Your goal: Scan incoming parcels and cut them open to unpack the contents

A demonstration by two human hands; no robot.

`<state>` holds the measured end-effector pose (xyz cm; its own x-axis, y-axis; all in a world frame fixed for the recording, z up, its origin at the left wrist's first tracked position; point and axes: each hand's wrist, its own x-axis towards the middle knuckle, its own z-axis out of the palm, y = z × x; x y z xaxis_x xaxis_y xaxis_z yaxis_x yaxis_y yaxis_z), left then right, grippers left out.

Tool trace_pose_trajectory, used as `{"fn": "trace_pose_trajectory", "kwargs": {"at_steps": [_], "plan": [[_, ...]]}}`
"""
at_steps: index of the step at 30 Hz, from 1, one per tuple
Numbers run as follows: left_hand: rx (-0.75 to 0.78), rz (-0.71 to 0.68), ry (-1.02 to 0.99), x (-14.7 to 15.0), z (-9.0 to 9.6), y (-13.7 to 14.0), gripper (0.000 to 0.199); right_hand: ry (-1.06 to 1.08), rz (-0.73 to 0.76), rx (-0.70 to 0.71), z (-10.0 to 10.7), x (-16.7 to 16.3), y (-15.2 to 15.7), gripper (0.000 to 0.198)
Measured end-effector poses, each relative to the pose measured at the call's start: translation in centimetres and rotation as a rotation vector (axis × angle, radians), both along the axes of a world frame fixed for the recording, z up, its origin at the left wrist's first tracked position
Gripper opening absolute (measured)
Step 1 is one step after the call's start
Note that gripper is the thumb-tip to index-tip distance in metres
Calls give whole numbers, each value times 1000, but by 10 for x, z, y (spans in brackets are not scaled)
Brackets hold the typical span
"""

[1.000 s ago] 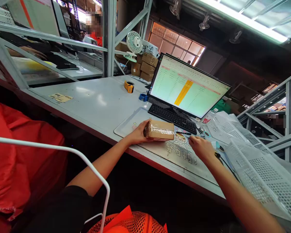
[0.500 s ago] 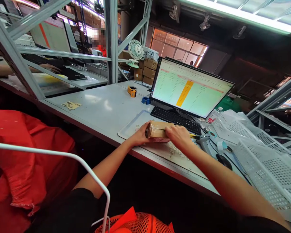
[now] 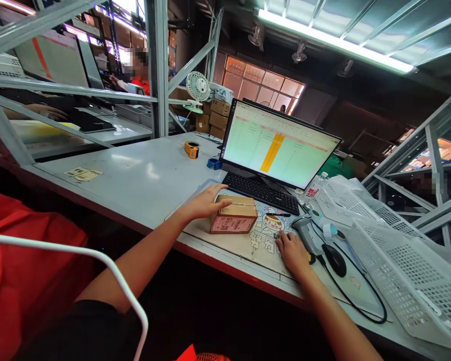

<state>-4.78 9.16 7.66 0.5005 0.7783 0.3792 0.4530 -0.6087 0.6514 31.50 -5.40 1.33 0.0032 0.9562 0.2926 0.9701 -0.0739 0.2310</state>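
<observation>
A small brown cardboard box with a printed reddish label on its near side sits on the desk mat. My left hand is at the box's left end, fingers stretched out past its far edge and the thumb over its top. My right hand is low on the mat, right of the box and apart from it. Its fingers are curled over a box cutter, whose yellow and black end shows beside the palm; the rest is mostly hidden.
Beside my right hand lie a grey barcode scanner and a black mouse with a looping cable. White perforated baskets line the right side. A keyboard and monitor stand behind the box. Yellow tape lies further left.
My right hand has left the box and moved down and right to the mat with the cutter. The box now rests with its label showing, and my left fingers have straightened.
</observation>
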Motion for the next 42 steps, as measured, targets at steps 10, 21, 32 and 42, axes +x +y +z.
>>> {"fn": "trace_pose_trajectory", "kwargs": {"at_steps": [10,21,32,42], "plan": [[251,-32,608,42,49,15,23,454,527,185,82,-99,57,25],[253,136,674,51,43,29,41,421,537,68,76,-120,71,23],[148,187,641,60,31,59,43,241,570,278,55,-133,43,15],[256,-33,811,74,58,-10,27,358,552,325,29,-136,25,18]]}}
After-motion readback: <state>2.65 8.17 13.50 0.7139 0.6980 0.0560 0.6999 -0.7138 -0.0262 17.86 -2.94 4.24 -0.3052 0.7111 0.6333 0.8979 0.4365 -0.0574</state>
